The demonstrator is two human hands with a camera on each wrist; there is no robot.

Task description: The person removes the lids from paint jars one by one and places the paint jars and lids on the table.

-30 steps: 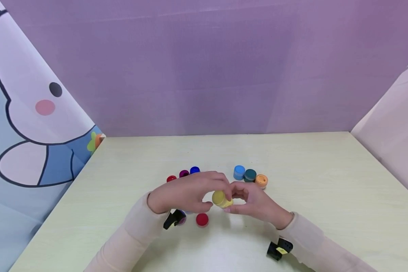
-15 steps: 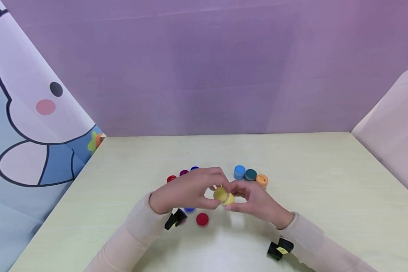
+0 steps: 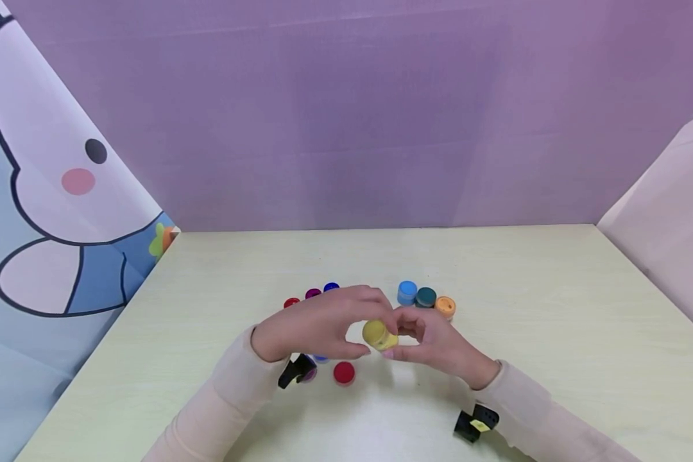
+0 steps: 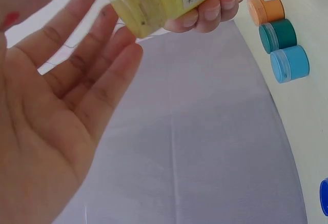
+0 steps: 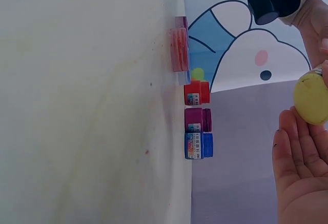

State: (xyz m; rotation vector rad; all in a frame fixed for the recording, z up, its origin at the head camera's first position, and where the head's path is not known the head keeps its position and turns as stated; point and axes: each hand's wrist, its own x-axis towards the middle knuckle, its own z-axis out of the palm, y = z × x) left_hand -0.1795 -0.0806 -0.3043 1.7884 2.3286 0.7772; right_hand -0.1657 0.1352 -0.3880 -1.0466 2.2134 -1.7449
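Observation:
My right hand (image 3: 433, 340) pinches a small yellow paint jar (image 3: 380, 335) between thumb and fingers, above the table. The jar is tilted, its round yellow end toward my left hand (image 3: 329, 324). That hand is beside this end, fingers mostly straight, thumb apart from the jar. In the left wrist view, my right fingers curl under the labelled part of the yellow jar (image 4: 159, 1); whether the left fingertips touch its near end, I cannot tell. The right wrist view shows the round yellow end of the jar (image 5: 311, 98) at its right edge.
Light blue (image 3: 407, 292), green (image 3: 425, 297) and orange (image 3: 445, 307) jars stand behind my right hand. Red (image 5: 196, 93), purple (image 5: 197, 120) and blue (image 5: 199, 145) jars stand behind the left hand. A red-lidded jar (image 3: 344, 373) is in front, with others partly hidden under the left wrist.
Half a second ago my left thumb and fingers were around the jar's yellow end; now the thumb has come away from it. The right hand has stayed nearly still with the jar.

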